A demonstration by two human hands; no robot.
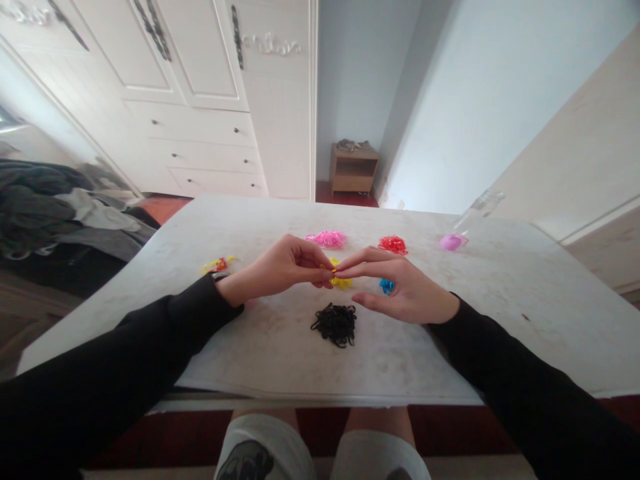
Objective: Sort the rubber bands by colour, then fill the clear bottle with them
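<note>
Over the middle of the table, my left hand [285, 268] pinches a small yellow rubber band [334, 270] between thumb and fingertips. The fingertips of my right hand [400, 283] meet the band from the other side, fingers stretched out and thumb held apart below. Just behind and under the fingertips lies a pile of yellow rubber bands [342, 283], partly hidden. A heap of black rubber bands [335, 325] sits nearer to me. Blue rubber bands [387, 287] show beside my right palm, which covers some of them.
Pink bands [327, 239] and red bands [393, 245] lie farther back on the white table [280, 367]. Mixed yellow and red bands [219, 265] are by my left wrist. At the back right lies a clear bottle [475, 215] with a pinkish-purple end. Clothes [50, 207] are heaped left.
</note>
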